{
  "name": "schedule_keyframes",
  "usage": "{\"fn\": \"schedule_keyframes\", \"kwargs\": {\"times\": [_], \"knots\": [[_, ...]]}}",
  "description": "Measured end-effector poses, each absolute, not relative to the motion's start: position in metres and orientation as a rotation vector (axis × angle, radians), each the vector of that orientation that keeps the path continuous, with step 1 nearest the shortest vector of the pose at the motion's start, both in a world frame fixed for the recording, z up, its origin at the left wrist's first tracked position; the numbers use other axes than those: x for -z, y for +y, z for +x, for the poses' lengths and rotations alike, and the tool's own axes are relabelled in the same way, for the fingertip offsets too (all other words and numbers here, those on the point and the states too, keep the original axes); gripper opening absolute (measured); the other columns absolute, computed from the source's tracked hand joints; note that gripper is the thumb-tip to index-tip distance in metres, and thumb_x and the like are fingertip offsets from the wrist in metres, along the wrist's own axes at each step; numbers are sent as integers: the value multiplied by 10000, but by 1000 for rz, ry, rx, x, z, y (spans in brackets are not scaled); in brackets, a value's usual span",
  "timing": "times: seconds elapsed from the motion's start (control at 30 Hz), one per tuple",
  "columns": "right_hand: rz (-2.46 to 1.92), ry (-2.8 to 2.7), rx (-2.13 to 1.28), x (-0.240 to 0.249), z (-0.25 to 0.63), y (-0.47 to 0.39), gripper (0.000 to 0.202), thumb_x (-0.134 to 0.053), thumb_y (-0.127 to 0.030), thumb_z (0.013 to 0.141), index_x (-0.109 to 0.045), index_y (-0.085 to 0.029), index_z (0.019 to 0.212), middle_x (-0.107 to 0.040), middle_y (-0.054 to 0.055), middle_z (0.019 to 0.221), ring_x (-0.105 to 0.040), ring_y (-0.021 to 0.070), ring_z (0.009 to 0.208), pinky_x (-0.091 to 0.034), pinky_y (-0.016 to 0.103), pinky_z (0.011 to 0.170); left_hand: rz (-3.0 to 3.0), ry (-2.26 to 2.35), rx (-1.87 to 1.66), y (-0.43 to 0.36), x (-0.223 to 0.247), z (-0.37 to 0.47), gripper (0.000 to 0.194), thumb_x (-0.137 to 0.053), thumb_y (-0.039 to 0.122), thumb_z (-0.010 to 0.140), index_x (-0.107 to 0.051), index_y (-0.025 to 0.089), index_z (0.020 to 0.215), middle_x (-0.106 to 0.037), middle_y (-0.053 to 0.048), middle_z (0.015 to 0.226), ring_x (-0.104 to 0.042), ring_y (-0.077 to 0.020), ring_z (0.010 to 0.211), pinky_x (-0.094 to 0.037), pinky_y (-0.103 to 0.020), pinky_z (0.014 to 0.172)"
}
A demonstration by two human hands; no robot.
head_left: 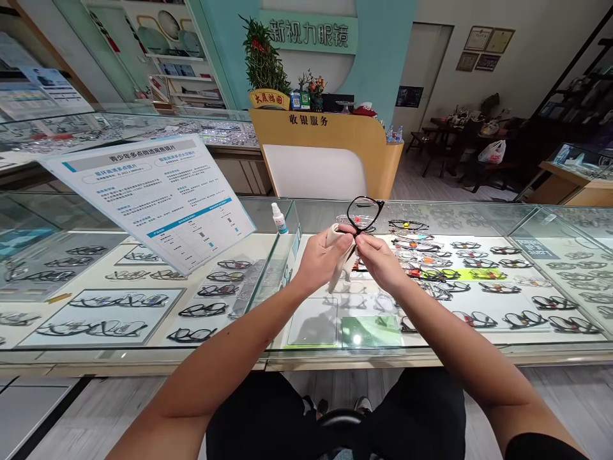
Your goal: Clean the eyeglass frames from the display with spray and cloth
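Above the glass counter, my left hand (320, 257) is closed on a pale cleaning cloth (336, 271) pressed around part of a pair of dark-framed eyeglasses (363, 214). My right hand (382, 260) pinches the same eyeglasses near the bridge, its fingertips close to those of the left. One lens rim sticks up above both hands. The other lens is hidden by the cloth and fingers. A small white spray bottle (279, 219) stands upright on the counter, left of my hands.
A glass display counter (306, 354) spans the front, with several rows of eyeglasses (479, 262) under its top. A printed sheet (158, 198) leans over the left part. Beyond are a wooden reception desk (330, 137) and a potted plant (265, 57).
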State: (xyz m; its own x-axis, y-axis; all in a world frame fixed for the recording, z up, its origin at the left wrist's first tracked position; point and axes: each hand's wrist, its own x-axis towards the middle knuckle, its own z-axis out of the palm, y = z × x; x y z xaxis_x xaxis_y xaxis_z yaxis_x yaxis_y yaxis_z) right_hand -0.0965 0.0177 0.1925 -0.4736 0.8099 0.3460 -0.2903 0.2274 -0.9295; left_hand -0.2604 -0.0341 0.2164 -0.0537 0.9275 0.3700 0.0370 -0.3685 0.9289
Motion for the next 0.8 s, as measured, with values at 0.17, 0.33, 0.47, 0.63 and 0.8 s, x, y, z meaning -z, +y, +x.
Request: {"fn": "schedule_keyframes", "kwargs": {"times": [0.17, 0.33, 0.47, 0.63, 0.8], "knots": [[-481, -1626, -1361, -193, -90, 24, 572, -794, -737, 961, -691, -249, 682, -657, 36, 825, -614, 248, 918, -525, 420, 981, 1516, 1066, -1481, -33, -219, -263, 728, -625, 898, 976, -784, 192, 1051, -719, -32, 775, -651, -183, 723, -549, -314, 736], [-439, -1543, -1373, -203, -82, 26, 412, -797, -669, 991, -850, -266, 928, -811, 98, 1376, -636, 307, 1441, -426, 475, 1297, 1455, 1211, -1563, -22, -219, -275, 776, -613, 962, 929, -744, 197, 912, -684, -31, 734, -619, -196, 717, -502, -329, 722], [-474, -1486, -1403, -210, -77, 29, 412, -807, -660, 981, -840, -254, 919, -784, 94, 1500, -662, 307, 1429, -474, 479, 1268, 1351, 1356, -1738, -3, -214, -302, 709, -647, 918, 942, -672, 213, 869, -653, -18, 750, -590, -192, 719, -463, -331, 710], [-455, -1447, -1454, -217, -75, 29, 387, -823, -637, 955, -855, -256, 1010, -842, 103, 1320, -743, 295, 1223, -571, 450, 1102, 1703, 1886, -1442, 12, -205, -336, 322, -642, 526, 1108, -684, 212, 1164, -757, -61, 1015, -686, -259, 945, -506, -415, 974], [-450, -1459, -1475, -220, -74, 31, 347, -761, -583, 980, -850, -247, 986, -845, 94, 1044, -750, 297, 1126, -569, 415, 989, 1922, 2301, -985, 11, -199, -336, 441, -662, 291, 1024, -654, 117, 1430, -768, -261, 1413, -712, -461, 1336, -493, -578, 1149]]}}
